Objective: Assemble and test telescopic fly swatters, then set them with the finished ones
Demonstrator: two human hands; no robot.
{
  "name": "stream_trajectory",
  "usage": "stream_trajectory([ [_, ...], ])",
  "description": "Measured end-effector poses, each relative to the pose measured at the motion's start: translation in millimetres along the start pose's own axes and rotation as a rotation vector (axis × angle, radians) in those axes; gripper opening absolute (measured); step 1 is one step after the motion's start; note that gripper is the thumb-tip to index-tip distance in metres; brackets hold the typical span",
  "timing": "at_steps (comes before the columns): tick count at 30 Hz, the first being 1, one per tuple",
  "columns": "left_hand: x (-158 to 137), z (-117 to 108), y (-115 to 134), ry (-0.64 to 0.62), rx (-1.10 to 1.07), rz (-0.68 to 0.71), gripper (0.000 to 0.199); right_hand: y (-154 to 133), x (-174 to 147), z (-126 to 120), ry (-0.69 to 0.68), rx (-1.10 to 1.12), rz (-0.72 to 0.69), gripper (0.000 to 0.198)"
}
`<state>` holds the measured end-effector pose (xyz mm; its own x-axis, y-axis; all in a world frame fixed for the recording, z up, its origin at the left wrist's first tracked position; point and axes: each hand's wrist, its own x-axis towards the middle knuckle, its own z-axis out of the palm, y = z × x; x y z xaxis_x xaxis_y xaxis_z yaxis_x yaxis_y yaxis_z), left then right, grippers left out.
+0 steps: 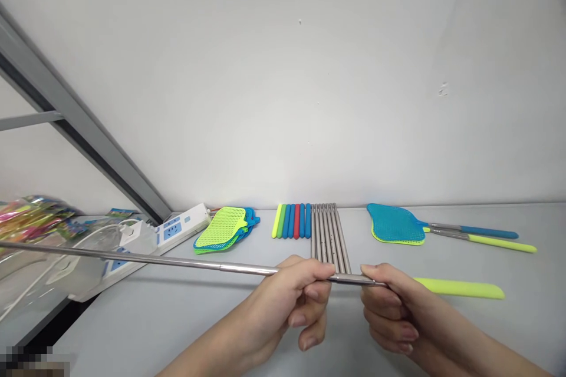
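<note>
A long telescopic metal rod point(247, 269) is held nearly level above the table, drawn out far to the left. My left hand point(294, 300) is closed on it, the thumb along the top. Close by on the right, my right hand point(393, 306) pinches the rod near its thicker end. Past the right hand a yellow-green handle sleeve point(460, 288) sticks out in line with the rod; the hand hides where they meet. Behind my hands lies a row of shorter metal rods point(329, 235), beside several coloured handle sleeves point(292, 221).
Two fly swatters, with a blue head point(393, 224) on top, lie at the right. Loose mesh swatter heads point(221, 228) are stacked left of the sleeves. Further left are a white power strip point(181, 228) with plugs and shiny plastic packaging point(35, 221). A wall point(309, 82) closes off the back.
</note>
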<state>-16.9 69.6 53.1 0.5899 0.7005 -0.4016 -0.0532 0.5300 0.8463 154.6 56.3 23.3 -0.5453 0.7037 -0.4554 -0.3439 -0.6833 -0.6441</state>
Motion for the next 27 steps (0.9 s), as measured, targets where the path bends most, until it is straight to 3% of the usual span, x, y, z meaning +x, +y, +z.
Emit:
stream_trajectory([
  [14, -12.0, -16.4, 12.0, 0.088, 0.068, -0.015, 0.036, -8.6, -6.2, -3.5, 0.025, -0.022, -0.030, 0.040],
  [27, -13.1, -2.6, 12.8, 0.187, 0.326, 0.080, 0.049, -10.5, -5.8, -6.5, -0.198, 0.153, 0.073, 0.038],
])
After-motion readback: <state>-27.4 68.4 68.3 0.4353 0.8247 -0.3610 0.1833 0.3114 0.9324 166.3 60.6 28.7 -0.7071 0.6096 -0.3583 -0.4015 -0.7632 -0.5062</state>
